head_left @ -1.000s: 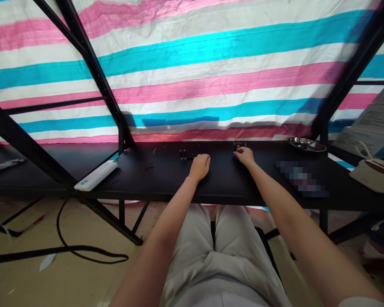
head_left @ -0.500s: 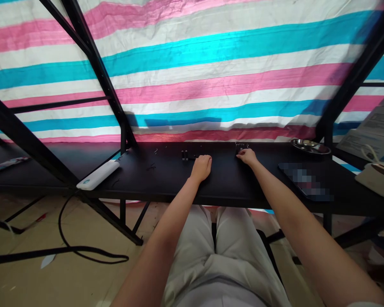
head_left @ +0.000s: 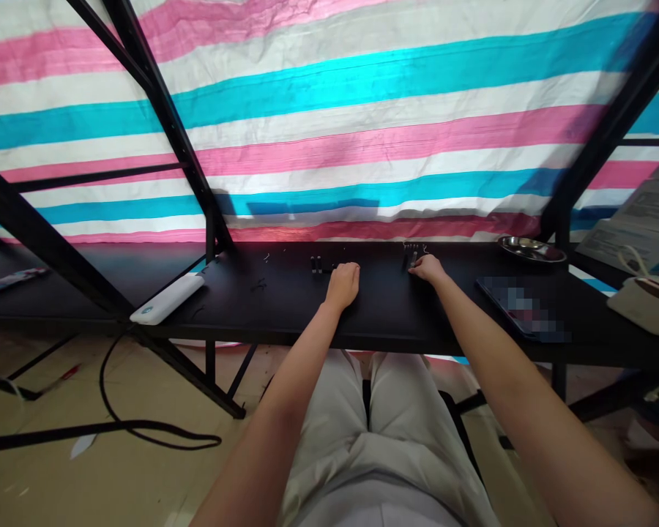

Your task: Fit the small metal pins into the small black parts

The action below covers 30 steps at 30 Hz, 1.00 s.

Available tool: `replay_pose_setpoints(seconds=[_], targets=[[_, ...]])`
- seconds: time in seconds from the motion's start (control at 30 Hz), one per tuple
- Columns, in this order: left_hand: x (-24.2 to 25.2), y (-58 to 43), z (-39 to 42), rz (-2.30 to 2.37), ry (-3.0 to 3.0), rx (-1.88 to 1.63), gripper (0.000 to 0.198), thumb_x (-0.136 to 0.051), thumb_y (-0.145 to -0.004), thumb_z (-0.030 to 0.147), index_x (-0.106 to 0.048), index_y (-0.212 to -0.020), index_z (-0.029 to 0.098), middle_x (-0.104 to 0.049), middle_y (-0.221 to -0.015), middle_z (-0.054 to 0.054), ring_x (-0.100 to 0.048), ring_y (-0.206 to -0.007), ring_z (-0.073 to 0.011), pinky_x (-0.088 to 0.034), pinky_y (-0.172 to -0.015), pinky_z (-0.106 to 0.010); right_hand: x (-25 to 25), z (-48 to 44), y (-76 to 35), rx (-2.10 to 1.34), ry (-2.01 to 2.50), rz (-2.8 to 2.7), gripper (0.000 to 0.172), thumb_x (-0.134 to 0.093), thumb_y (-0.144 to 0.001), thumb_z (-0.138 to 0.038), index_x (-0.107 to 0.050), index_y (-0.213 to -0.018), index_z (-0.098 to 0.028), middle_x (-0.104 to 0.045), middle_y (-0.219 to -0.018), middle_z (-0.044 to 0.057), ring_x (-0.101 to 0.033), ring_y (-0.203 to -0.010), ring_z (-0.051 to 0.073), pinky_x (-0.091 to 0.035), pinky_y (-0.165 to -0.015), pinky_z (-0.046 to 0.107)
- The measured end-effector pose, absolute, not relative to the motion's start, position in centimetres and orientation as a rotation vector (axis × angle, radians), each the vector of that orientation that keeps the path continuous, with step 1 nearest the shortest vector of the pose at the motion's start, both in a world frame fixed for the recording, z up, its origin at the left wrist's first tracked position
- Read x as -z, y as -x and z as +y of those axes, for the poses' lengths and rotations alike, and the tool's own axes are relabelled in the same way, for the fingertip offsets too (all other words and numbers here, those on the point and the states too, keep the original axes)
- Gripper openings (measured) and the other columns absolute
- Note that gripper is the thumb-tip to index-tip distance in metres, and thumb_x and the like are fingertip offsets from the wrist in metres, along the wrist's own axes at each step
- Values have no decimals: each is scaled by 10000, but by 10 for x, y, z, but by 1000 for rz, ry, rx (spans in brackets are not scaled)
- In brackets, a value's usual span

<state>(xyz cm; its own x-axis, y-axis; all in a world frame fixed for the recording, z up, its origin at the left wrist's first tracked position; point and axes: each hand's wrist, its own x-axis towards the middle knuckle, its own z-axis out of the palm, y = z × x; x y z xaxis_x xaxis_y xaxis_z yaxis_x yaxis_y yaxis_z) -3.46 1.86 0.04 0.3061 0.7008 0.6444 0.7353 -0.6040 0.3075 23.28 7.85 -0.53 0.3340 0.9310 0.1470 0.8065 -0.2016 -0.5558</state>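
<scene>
My left hand rests on the black tabletop with its fingers curled closed. A thin dark piece pokes out at its left side; what lies inside the fingers is hidden. Just left of it stand two small dark cylinders with silvery bands. My right hand is pinched closed at the near end of a group of small dark pieces with pale tips. Whatever its fingertips hold is too small to name.
On the right lie a shiny metal dish and a phone-like dark slab. A white power bank-like block sits left, beside the black frame post. Dark thin scraps lie left of my hands. A striped sheet hangs behind.
My right hand has drawn back slightly from the group of small pieces, showing more of them. My left hand stays nearly in place; the whole view shifts a little.
</scene>
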Motion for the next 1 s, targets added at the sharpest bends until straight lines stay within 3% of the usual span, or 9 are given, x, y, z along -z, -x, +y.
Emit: replay_pose_setpoints(seconds=[0.2, 0.33, 0.5, 1.0], targets=[[3, 41, 26, -1575, 2285, 1698, 279, -262, -946, 268, -528, -898, 196, -624, -809, -46, -558, -807, -168, -430, -784, -310, 9, 48, -210, -144, 2105, -1638, 204, -737, -613, -316, -646, -719, -169, -640, -739, 86, -616, -690, 194, -459, -610, 290], [3, 43, 29, -1682, 2083, 1981, 239, -260, -946, 272, -488, -935, 201, -602, -754, -29, -577, -749, -147, -440, -756, -292, 13, 27, -168, -124, 1723, -1962, 142, -664, -721, -282, -637, -815, -180, -619, -855, 66, -592, -735, 160, -454, -670, 279], [2, 42, 27, -1667, 2057, 2046, 228, -262, -942, 273, -478, -925, 200, -588, -717, -15, -579, -708, -137, -440, -741, -282, 16, 18, -124, -234, 1260, -2167, 216, -673, -734, -293, -638, -917, -185, -582, -887, 40, -569, -769, 138, -450, -725, 272], [4, 40, 28, -1683, 2068, 2037, 258, -249, -949, 311, -481, -908, 205, -583, -706, -5, -573, -696, -126, -436, -735, -264, 22, 21, -111, -356, 1228, -2129, 176, -650, -767, -304, -684, -924, -232, -579, -876, 5, -489, -674, 96, -397, -674, 245]])
